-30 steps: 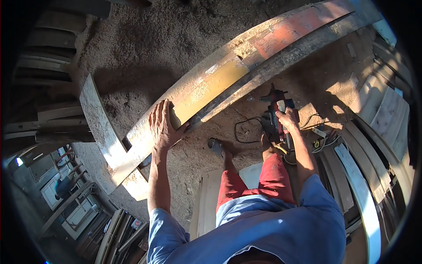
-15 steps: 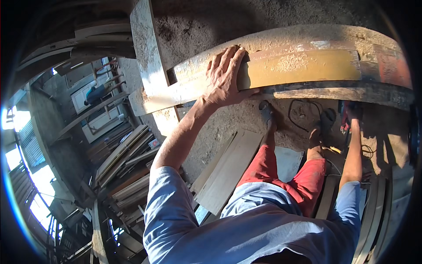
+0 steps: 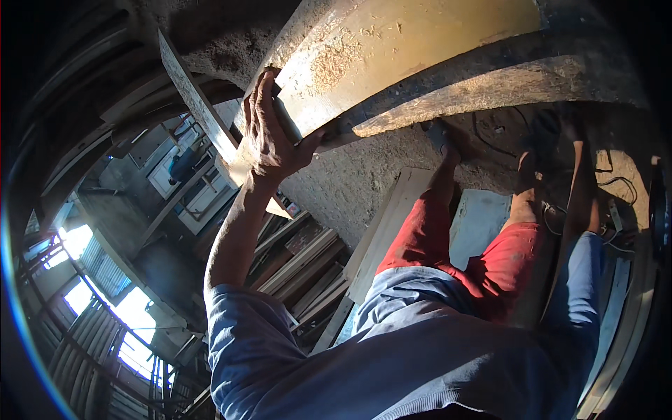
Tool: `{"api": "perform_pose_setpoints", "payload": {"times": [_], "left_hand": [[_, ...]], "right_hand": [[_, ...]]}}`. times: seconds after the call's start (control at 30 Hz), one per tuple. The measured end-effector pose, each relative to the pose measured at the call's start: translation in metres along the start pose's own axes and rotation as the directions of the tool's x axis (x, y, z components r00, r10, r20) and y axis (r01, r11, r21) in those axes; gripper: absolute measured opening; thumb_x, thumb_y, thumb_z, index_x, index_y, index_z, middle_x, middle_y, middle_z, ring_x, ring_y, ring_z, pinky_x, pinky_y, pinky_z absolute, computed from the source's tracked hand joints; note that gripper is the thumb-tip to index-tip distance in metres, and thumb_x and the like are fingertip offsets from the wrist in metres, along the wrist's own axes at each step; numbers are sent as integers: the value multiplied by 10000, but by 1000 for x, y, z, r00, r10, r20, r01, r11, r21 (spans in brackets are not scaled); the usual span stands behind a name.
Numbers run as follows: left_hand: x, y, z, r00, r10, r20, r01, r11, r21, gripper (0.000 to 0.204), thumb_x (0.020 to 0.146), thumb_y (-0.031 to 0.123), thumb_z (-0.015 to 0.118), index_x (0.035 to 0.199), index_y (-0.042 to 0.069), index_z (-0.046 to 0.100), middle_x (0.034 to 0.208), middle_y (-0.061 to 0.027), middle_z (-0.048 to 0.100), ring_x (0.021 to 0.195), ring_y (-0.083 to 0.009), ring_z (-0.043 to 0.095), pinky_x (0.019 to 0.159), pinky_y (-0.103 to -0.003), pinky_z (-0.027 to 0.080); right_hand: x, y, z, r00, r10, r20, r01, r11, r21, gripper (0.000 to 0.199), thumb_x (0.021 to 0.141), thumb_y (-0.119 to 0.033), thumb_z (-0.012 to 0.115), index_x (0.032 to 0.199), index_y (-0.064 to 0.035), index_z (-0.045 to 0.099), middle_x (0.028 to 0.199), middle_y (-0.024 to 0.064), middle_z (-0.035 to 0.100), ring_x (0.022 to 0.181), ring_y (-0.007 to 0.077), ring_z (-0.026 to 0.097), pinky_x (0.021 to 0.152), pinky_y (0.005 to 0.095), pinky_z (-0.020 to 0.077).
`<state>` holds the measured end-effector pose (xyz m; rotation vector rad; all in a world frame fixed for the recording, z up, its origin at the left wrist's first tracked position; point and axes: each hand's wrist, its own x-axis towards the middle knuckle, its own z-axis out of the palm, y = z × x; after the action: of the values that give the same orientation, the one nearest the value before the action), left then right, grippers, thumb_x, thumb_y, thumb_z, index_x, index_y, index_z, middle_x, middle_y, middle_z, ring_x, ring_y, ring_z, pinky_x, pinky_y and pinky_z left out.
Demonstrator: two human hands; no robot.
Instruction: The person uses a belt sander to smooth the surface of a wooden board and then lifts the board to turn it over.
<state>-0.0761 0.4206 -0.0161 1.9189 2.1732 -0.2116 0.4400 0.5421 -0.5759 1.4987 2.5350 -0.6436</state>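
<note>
A long wooden workpiece (image 3: 420, 38) with a yellowish upper face runs across the top, sprinkled with sawdust. My left hand (image 3: 271, 140) lies against it near its left end, fingers stretched out over the wood and thumb apart along the near edge. Below the yellow face runs a rough-edged wooden plank (image 3: 483, 94), partly in shadow. My right hand (image 3: 572, 126) hangs by the plank's near side at the right, dark in shade; its fingers and anything in them cannot be made out.
An upright board (image 3: 196, 98) stands left of my left hand. Stacked planks (image 3: 301, 259) lie at lower left, and a wide board (image 3: 392, 224) lies beside my legs. Cables (image 3: 619, 182) trail over the ground at right. Another person (image 3: 183, 166) is far off at left.
The view has shifted, with the workpiece now nearer and larger. My left hand sits closer to its left end. The red tool seen by my right hand earlier is lost in shadow.
</note>
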Motion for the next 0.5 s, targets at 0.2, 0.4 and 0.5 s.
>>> {"api": "perform_pose_setpoints", "payload": {"times": [0.2,0.4,0.5], "left_hand": [[-3,2,-3,998,-44,49,40,996,78,1090,730,344,827,1561,-20,221,1502,-258,411,1253,-447,487,1071,-528,406],[11,6,-3,1000,3,11,-4,998,61,1088,739,340,818,1562,-29,209,1507,-263,417,1281,-437,482,1102,-537,363],[41,19,5,1000,5,15,-3,994,-108,1071,711,314,848,1535,-37,262,1456,-262,452,1264,-439,494,1083,-542,378]], "right_hand": [[-18,-3,20,1000,19,-10,-19,1000,0,636,891,-441,663,1387,-53,575,1252,209,671,1175,387,630,1013,475,470],[-11,10,1,997,-9,-79,5,999,-49,617,899,-408,659,1397,-57,566,1274,195,669,1189,388,622,1037,485,455],[-65,54,-6,972,-108,-211,81,988,-135,608,902,-392,657,1402,-60,561,1285,187,667,1196,389,619,1049,490,447]]}}
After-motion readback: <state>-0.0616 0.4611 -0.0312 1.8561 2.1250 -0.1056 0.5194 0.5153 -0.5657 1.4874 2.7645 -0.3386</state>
